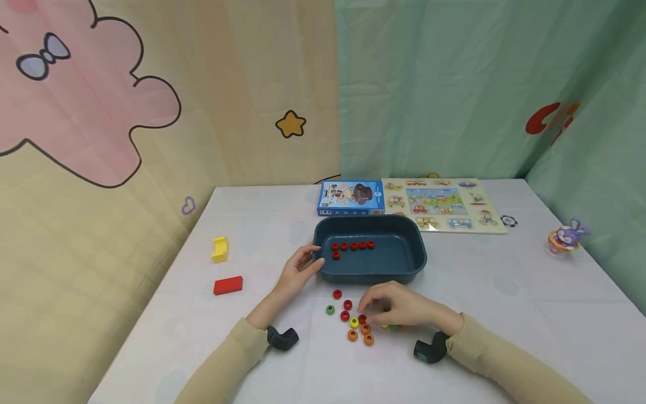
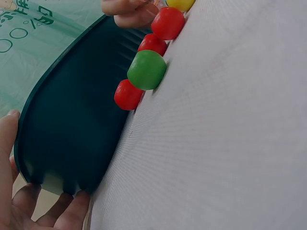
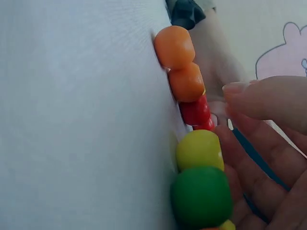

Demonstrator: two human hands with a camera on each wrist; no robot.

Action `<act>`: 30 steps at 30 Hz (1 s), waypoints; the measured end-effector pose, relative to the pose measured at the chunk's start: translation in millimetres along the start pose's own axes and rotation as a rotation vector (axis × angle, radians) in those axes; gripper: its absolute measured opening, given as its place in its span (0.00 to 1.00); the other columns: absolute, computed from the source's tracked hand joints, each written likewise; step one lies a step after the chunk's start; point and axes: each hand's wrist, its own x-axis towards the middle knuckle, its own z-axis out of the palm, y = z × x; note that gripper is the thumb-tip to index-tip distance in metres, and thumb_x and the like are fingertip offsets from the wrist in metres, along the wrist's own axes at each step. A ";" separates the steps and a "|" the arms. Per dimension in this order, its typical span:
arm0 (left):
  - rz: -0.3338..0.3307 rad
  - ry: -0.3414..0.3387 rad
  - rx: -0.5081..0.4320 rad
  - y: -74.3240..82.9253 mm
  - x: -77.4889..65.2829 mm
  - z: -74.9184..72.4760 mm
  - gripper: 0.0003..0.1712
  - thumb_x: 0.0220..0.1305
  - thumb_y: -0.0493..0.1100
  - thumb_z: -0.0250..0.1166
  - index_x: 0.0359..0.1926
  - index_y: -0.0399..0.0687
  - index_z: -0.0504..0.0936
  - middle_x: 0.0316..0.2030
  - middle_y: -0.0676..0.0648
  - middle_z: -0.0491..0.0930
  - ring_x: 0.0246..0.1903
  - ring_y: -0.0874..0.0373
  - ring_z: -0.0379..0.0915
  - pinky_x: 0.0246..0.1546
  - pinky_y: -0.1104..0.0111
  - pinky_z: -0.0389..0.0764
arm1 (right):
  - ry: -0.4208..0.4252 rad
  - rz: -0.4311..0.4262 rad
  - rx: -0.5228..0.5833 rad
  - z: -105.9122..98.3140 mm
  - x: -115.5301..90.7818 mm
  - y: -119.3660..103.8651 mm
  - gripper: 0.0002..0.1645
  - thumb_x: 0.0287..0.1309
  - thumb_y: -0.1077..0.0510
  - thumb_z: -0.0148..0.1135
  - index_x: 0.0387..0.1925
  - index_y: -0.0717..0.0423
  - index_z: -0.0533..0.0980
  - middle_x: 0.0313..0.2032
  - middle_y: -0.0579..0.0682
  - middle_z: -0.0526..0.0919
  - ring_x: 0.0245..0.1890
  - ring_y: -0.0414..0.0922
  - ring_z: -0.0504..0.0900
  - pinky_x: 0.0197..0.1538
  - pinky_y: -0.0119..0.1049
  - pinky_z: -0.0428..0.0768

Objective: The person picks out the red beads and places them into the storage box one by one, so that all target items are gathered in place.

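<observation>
A dark blue tray [image 1: 373, 278] stands mid-table, with several red beads [image 1: 354, 246] on its floor, most in a row. My left hand [image 1: 296, 272] holds the tray's left end, its thumb at the rim and fingertips against the outer wall in the left wrist view. In front of the tray lie loose red, green, yellow and orange beads [image 1: 369, 339]. Low over these hovers my right hand [image 1: 396, 304], thumb and fingers apart; a red bead [image 1: 362, 319] lies close to its fingertips. A green bead [image 3: 201, 196] and others are partly hidden beneath that hand in the head view.
Behind the tray lie a blue box [image 1: 350, 198] and a picture puzzle board [image 1: 479, 219]. A yellow block [image 1: 220, 249] and a red block [image 1: 228, 285] lie at left. A purple rabbit figure [image 1: 566, 235] stands near the right edge.
</observation>
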 end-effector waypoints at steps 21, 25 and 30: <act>-0.025 0.006 0.021 6.0 -1.2 0.2 0.24 0.59 0.44 0.60 0.54 0.38 0.68 0.62 0.41 0.58 0.60 0.50 0.57 0.55 0.67 0.66 | 0.014 0.051 -0.029 13.8 1.8 15.2 0.12 0.51 0.59 0.63 0.39 0.46 0.78 0.38 0.38 0.80 0.40 0.35 0.76 0.44 0.33 0.76; -0.029 0.008 0.023 6.9 -1.3 0.3 0.24 0.59 0.44 0.60 0.54 0.38 0.68 0.62 0.41 0.58 0.60 0.50 0.58 0.55 0.67 0.66 | 0.010 0.065 -0.022 12.3 1.6 16.0 0.11 0.52 0.54 0.63 0.40 0.43 0.78 0.38 0.36 0.79 0.39 0.34 0.76 0.44 0.32 0.76; -0.030 0.008 0.026 5.6 -1.2 0.4 0.24 0.59 0.45 0.60 0.54 0.39 0.68 0.63 0.42 0.58 0.59 0.52 0.58 0.54 0.69 0.66 | 0.037 -0.001 -0.064 -4.7 6.3 -1.3 0.11 0.51 0.55 0.64 0.39 0.46 0.78 0.38 0.38 0.79 0.38 0.36 0.75 0.40 0.32 0.77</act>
